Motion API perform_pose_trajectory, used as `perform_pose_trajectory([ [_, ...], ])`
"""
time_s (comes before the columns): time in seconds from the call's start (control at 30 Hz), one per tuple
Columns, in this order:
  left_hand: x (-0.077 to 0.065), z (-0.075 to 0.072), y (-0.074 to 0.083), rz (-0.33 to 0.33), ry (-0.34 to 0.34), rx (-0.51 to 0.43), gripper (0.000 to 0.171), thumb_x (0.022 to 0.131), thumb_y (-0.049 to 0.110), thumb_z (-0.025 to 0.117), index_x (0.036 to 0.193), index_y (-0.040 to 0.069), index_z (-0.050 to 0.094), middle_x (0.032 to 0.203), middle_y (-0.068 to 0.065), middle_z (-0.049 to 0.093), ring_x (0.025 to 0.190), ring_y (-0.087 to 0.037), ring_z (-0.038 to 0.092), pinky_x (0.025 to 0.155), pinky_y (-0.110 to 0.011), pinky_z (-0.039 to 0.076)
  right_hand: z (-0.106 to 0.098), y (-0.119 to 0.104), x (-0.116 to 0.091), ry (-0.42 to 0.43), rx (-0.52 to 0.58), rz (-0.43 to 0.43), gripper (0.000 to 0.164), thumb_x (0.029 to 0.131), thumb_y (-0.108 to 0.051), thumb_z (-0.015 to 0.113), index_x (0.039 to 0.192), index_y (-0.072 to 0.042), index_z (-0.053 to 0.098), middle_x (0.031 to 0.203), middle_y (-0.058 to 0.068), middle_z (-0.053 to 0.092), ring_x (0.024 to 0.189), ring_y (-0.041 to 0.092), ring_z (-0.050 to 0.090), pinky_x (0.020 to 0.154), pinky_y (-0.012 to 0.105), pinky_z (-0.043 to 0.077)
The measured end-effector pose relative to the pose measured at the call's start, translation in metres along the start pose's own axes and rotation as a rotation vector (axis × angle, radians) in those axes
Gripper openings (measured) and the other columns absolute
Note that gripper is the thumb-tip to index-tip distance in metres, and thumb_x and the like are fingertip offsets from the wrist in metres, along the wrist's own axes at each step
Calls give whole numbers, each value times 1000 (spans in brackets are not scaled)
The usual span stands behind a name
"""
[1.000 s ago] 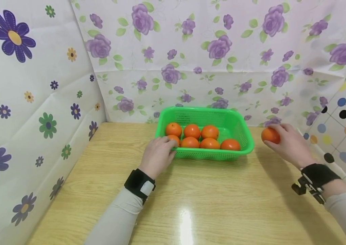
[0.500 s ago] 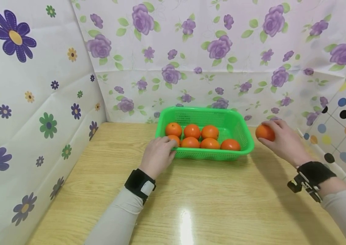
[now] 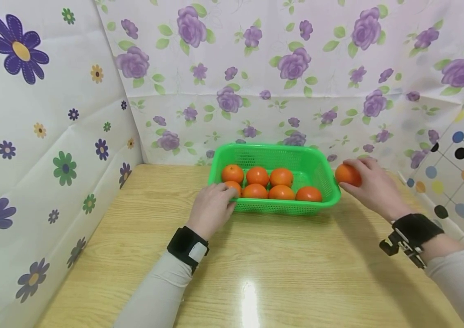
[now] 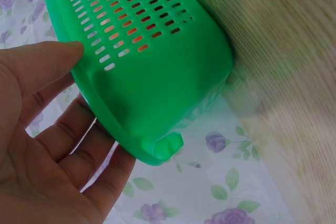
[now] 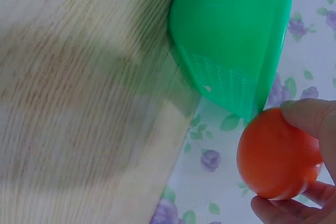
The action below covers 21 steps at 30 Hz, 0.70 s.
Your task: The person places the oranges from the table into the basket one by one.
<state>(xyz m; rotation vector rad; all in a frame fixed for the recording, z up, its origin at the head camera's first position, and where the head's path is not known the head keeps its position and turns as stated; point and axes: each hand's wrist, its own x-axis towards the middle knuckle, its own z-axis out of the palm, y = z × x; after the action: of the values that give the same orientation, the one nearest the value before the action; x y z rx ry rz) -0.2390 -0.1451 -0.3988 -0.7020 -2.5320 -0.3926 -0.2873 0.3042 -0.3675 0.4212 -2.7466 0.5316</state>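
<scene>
In the head view a green plastic basket (image 3: 285, 206) with perforated walls stands at the back of the table, several oranges (image 3: 281, 176) inside it. My left hand (image 3: 211, 207) holds its near rim at the left corner. The left wrist view shows the thumb (image 4: 55, 61) on the outer wall and the other fingers behind the rim. In my right hand (image 3: 373, 187) is another orange (image 5: 278, 156), gripped between thumb and fingers. That orange is held up just outside the basket's right end, right at rim height, and overlaps the rim in the head view.
Beneath everything is a light wood table (image 3: 281, 264). A floral sheet (image 3: 256, 68) hangs behind the basket, with patterned sheets at left and right. Inside the basket, the bare floor (image 3: 303, 177) shows at the back right.
My right hand has moved left with its orange, from out on the right to the basket's right rim. The left hand and the basket have stayed in place.
</scene>
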Motion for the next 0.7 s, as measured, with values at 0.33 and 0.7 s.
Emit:
perform_pose_trajectory([
  [0.33,0,1,-1,-4,-11,7,17,93,11,90,106,16,80,102,-3,76,88,-26,68,79,-40,56,0,-13,8,-5,16,0,65,99,-24,86,154,-6,56,152,34,46,124,58,56,96,76,50],
  [0.7,0,0,0,-5,-11,7,18,93,11,90,107,15,80,103,-4,76,89,-26,69,79,-41,56,7,-29,19,-6,25,-45,60,100,-23,85,152,-8,58,150,29,50,120,54,60,92,72,54],
])
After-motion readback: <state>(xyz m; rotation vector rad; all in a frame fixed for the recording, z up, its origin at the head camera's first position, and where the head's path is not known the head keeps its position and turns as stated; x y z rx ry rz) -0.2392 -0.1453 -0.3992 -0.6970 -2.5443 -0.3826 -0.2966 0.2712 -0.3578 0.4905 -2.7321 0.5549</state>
